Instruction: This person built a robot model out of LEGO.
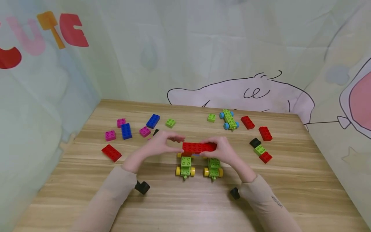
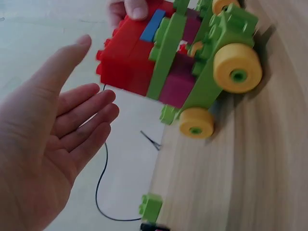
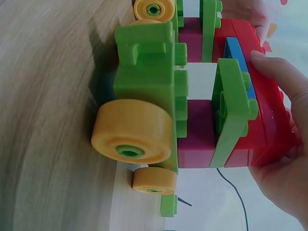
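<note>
Two green wheeled bases (image 1: 214, 173) with yellow wheels (image 3: 132, 130) stand side by side on the table. Stacked on them are purple bricks (image 3: 197, 130), green bricks (image 3: 231, 103), then red bricks, with a blue brick (image 3: 236, 53) between the sides. A long red row of bricks (image 1: 192, 147) spans the top. My right hand (image 1: 221, 149) grips its right end, thumb on the near side and fingers behind. At the left end, my left hand (image 1: 157, 143) is spread beside the row; the left wrist view shows a gap between its fingers and the red brick (image 2: 127, 72).
On the left lie pink bricks (image 1: 110, 135), blue bricks (image 1: 126, 131) and a red brick (image 1: 111, 153). Farther back are small green bricks (image 1: 170, 122) and a green base with blue wheels (image 1: 229, 120). To the right sit red bricks (image 1: 265, 133) and a black, green and red row (image 1: 260, 150).
</note>
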Available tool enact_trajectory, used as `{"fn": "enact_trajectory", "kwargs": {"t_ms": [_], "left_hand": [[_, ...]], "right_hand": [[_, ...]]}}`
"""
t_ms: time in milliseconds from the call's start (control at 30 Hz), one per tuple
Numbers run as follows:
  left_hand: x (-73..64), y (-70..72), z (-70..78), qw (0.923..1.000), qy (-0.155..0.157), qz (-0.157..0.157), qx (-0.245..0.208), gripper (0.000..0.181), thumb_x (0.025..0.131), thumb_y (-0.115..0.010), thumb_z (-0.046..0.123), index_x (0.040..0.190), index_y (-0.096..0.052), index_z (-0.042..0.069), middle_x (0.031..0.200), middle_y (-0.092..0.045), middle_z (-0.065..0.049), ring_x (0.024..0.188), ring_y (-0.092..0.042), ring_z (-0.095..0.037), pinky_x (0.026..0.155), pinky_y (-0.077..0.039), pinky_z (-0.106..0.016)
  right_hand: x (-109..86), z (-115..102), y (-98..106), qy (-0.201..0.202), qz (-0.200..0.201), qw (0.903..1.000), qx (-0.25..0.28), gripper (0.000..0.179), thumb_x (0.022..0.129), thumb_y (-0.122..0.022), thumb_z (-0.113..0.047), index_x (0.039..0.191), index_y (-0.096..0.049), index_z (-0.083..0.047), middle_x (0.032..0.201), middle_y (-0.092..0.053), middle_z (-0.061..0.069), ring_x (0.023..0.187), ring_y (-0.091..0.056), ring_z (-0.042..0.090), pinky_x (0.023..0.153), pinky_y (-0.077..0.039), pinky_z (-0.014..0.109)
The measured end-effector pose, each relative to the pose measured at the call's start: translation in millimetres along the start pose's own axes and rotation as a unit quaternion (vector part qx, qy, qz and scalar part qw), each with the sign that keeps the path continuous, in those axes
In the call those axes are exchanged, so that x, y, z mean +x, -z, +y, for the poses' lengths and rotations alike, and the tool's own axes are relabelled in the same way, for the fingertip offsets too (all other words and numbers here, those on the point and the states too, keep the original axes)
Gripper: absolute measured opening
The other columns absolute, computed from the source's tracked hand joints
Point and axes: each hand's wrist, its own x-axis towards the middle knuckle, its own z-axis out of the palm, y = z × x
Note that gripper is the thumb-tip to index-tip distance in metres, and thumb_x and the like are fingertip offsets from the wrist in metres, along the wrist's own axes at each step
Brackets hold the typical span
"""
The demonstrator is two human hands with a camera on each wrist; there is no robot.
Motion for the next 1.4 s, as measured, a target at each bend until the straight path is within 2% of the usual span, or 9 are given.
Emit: {"fn": "enact_trajectory", "kwargs": {"t_ms": [133, 333, 667, 800, 1033, 1233, 1400], "left_hand": [[-5.1, 15.7, -3.7, 0.9995, 0.004, 0.028, 0.013, 0.038, 0.087, -0.075, 0.023, 0.119, -0.069, 0.005, 0.115, -0.072, -0.01, 0.103, -0.067, -0.024, 0.09, -0.054, -0.047], [-8.8, 36.4, -9.6, 0.9973, 0.034, 0.061, 0.025, 0.033, 0.09, -0.071, 0.02, 0.118, -0.069, 0.003, 0.113, -0.072, -0.013, 0.104, -0.066, -0.029, 0.092, -0.053, -0.049], [-6.8, 55.5, -21.8, 0.9938, 0.083, 0.066, 0.032, 0.038, 0.09, -0.07, 0.014, 0.125, -0.063, 0.001, 0.124, -0.065, -0.02, 0.115, -0.06, -0.035, 0.098, -0.049, -0.052], [-4.2, 59.6, -31.2, 0.9919, 0.108, 0.05, 0.045, 0.042, 0.092, -0.069, 0.018, 0.13, -0.06, 0.003, 0.13, -0.062, -0.019, 0.12, -0.057, -0.036, 0.101, -0.048, -0.052], [2.4, 59.2, -51.2, 0.9895, 0.123, 0.02, 0.073, 0.049, 0.09, -0.07, 0.017, 0.134, -0.056, 0.0, 0.134, -0.06, -0.019, 0.119, -0.057, -0.035, 0.101, -0.048, -0.05], [6.9, 57.8, -60.1, 0.9837, 0.154, 0.017, 0.092, 0.049, 0.09, -0.07, 0.016, 0.134, -0.056, 0.0, 0.132, -0.061, -0.019, 0.116, -0.058, -0.034, 0.099, -0.049, -0.049], [8.3, 55.9, -64.6, 0.9802, 0.174, 0.022, 0.092, 0.045, 0.091, -0.069, 0.013, 0.131, -0.058, -0.002, 0.131, -0.061, -0.021, 0.119, -0.058, -0.037, 0.102, -0.047, -0.05]], "right_hand": [[-0.6, 2, -1, -0.002, 0.001, 1.0, 0.002, 0.035, 0.081, -0.081, -0.021, 0.11, -0.073, -0.004, 0.103, -0.074, 0.01, 0.081, -0.061, 0.013, 0.071, -0.054, 0.024], [-1.3, 1, -1, -0.01, 0.001, 0.9999, 0.007, 0.035, 0.081, -0.081, -0.021, 0.111, -0.073, -0.004, 0.103, -0.074, 0.009, 0.081, -0.061, 0.014, 0.072, -0.053, 0.024], [-0.5, 0, -1, -0.014, 0.004, 0.9999, 0.001, 0.036, 0.08, -0.081, -0.021, 0.111, -0.073, -0.004, 0.104, -0.073, 0.01, 0.081, -0.061, 0.014, 0.072, -0.053, 0.025], [-0.2, -1, -1, -0.017, 0.001, 0.9998, 0.003, 0.036, 0.081, -0.081, -0.021, 0.111, -0.073, -0.004, 0.104, -0.073, 0.01, 0.081, -0.061, 0.015, 0.072, -0.054, 0.025], [-0.4, -2, 0, -0.018, -0.001, 0.9998, 0.005, 0.036, 0.081, -0.081, -0.021, 0.112, -0.073, -0.003, 0.104, -0.073, 0.011, 0.081, -0.061, 0.015, 0.073, -0.054, 0.025], [-0.1, -1, 0, -0.018, -0.003, 0.9998, 0.005, 0.036, 0.081, -0.081, -0.022, 0.112, -0.072, -0.003, 0.106, -0.073, 0.011, 0.082, -0.062, 0.015, 0.073, -0.054, 0.025], [-0.1, -1, -1, -0.019, -0.004, 0.9998, 0.004, 0.037, 0.081, -0.08, -0.022, 0.112, -0.072, -0.003, 0.106, -0.073, 0.011, 0.083, -0.062, 0.015, 0.074, -0.054, 0.026]]}}
